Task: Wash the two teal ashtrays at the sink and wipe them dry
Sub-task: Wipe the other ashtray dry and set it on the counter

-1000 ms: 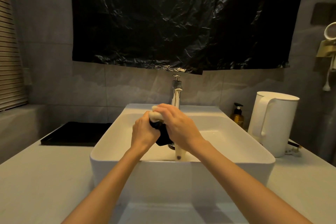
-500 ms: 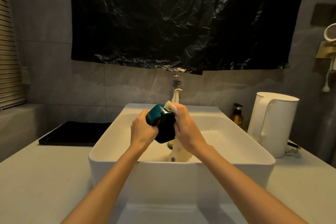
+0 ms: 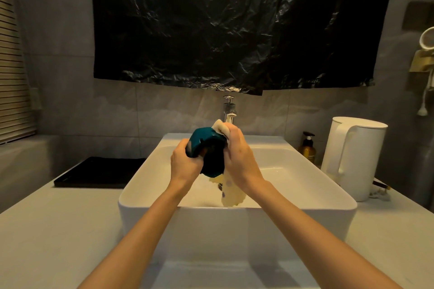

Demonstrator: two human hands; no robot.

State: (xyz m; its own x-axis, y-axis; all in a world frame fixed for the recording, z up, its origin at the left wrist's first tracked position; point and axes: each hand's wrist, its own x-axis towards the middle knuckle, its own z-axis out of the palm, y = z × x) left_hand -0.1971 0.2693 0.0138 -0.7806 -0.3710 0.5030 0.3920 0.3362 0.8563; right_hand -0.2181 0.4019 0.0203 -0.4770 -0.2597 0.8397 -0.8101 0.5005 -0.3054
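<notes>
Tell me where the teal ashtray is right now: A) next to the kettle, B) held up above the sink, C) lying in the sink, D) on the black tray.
B: the left hand grips the ashtray above the sink while the right hand presses a pale cloth against it.

Pale countertop (image 3: 58,230) bearing white rectangular vessel sink (image 3: 234,223) at centre; black tray (image 3: 98,172) just left of it; white electric kettle (image 3: 352,159) and amber pump bottle (image 3: 307,150) at right
</notes>
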